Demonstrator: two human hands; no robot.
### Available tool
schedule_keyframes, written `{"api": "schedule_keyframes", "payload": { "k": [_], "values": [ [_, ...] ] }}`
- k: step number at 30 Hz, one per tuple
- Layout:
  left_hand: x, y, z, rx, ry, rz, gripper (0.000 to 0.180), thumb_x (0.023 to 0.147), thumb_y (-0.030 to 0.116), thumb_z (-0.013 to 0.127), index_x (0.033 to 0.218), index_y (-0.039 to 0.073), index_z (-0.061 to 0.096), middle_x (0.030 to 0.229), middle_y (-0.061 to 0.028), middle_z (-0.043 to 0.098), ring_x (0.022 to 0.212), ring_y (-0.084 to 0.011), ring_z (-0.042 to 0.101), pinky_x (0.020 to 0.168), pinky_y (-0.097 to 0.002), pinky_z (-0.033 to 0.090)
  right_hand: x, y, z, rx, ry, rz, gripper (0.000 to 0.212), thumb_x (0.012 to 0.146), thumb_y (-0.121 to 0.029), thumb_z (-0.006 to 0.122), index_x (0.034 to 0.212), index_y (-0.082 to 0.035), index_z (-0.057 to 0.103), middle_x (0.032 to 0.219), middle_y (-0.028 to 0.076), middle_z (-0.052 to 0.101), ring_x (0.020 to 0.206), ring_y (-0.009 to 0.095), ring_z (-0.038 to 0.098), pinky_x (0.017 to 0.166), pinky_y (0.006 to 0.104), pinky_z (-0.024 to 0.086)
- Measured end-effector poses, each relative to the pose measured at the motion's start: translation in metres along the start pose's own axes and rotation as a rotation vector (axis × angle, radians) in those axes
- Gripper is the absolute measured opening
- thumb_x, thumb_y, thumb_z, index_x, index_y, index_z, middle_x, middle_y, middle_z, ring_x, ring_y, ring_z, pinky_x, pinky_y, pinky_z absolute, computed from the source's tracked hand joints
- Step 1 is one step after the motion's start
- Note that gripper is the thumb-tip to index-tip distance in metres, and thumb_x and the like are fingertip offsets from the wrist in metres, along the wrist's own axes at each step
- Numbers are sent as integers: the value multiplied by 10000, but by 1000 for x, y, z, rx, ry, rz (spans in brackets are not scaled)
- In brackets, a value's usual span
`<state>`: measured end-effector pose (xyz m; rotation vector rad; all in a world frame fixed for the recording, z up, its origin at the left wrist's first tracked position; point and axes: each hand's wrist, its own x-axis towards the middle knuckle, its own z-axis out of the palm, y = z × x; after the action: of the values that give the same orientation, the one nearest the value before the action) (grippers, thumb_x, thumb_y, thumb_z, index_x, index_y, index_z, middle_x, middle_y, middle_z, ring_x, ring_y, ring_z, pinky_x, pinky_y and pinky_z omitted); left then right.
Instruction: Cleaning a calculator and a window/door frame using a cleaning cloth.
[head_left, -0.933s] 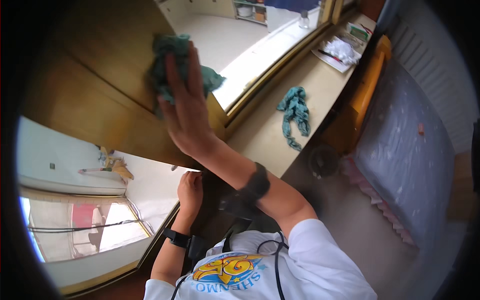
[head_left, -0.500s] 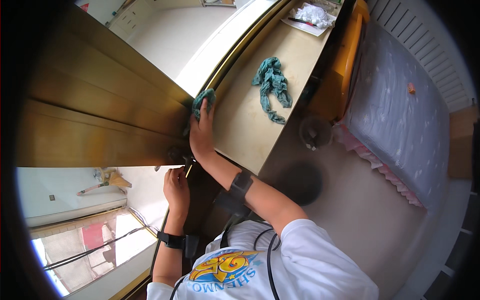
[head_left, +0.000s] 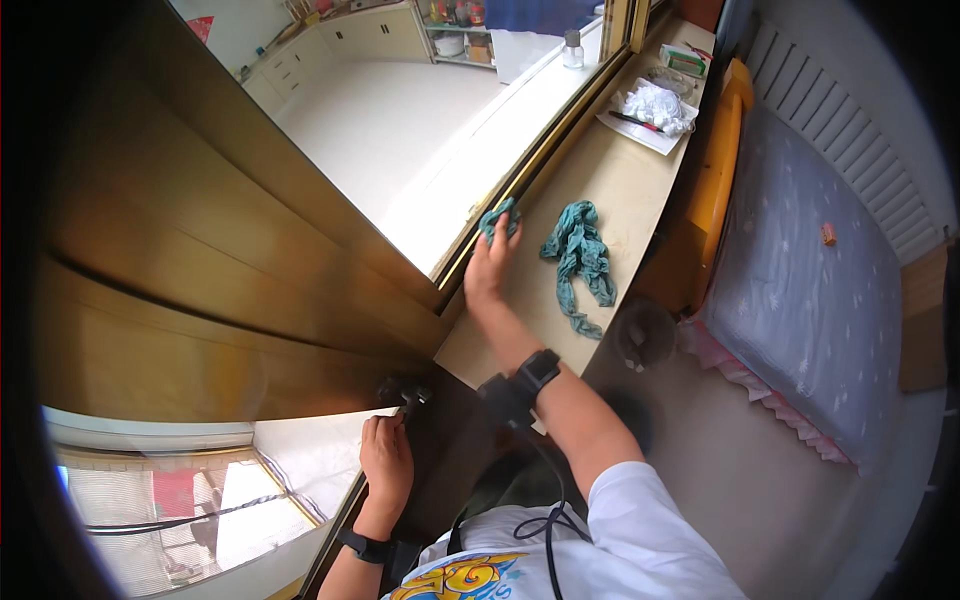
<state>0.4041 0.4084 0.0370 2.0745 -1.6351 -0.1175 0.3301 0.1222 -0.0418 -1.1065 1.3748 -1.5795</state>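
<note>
My right hand (head_left: 487, 275) presses a crumpled green cloth (head_left: 499, 218) against the gold window frame, where it meets the cream sill (head_left: 535, 325). My fingers lie over the rag. To its right, a second, longer green cloth (head_left: 580, 255) is bunched loosely on the sill. Lower left, my left hand (head_left: 387, 455) is closed at a dark handle (head_left: 405, 392) by the edge of a brown, gold-toned door (head_left: 230, 290). Its fingertips are partly hidden from view, but they appear curled around the handle's end.
At the sill's far end are a white crumpled bundle (head_left: 655, 105) on paper with a pen, and a glass dish (head_left: 672, 80). A bed (head_left: 810, 270) with an orange headboard (head_left: 722, 150) stands right. A clear jar (head_left: 572, 50) sits beyond the frame.
My right hand has slid the cloth farther along the window frame, away from the door's corner. The left hand stays at the handle. The whole view has shifted.
</note>
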Motion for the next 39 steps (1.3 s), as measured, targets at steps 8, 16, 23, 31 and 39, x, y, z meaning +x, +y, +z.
{"api": "schedule_keyframes", "payload": {
  "k": [8,16,23,31,39],
  "values": [
    [8,2,2,8,-13,4,153,813,-38,540,955,0,581,863,-175,552,825,-363,543,712,-426,451,39,-22,-24,-51,-115,96,490,915,-94,481,1380,15,375,1398,293,297,1262,423,371,1068,413,318],
    [10,-11,-4,31,-4,35,173,837,-32,541,997,9,592,895,-146,566,827,-335,564,714,-400,461,-132,-51,-28,-37,-297,-26,550,863,42,409,1405,17,321,1449,295,220,1337,440,271,1099,398,251],
    [11,-23,-2,26,-34,128,176,852,-21,541,1019,3,589,884,-132,560,776,-298,557,681,-370,462,-131,-52,-25,68,-285,-6,641,815,106,399,1434,17,258,1477,305,143,1371,453,189,1130,416,203],
    [12,-30,1,-10,-64,178,189,857,-10,534,1043,-4,569,900,-139,559,777,-291,557,676,-362,462,-134,-49,-18,58,-213,-19,642,813,107,430,1429,14,275,1480,296,141,1367,453,197,1128,424,208],
    [16,-29,2,-27,-83,173,169,827,-23,533,995,-17,557,863,-157,524,749,-321,532,657,-387,447,-129,-48,-19,27,-195,-31,536,880,54,406,1406,35,305,1470,266,186,1360,417,238,1119,393,222]
  ]
}}
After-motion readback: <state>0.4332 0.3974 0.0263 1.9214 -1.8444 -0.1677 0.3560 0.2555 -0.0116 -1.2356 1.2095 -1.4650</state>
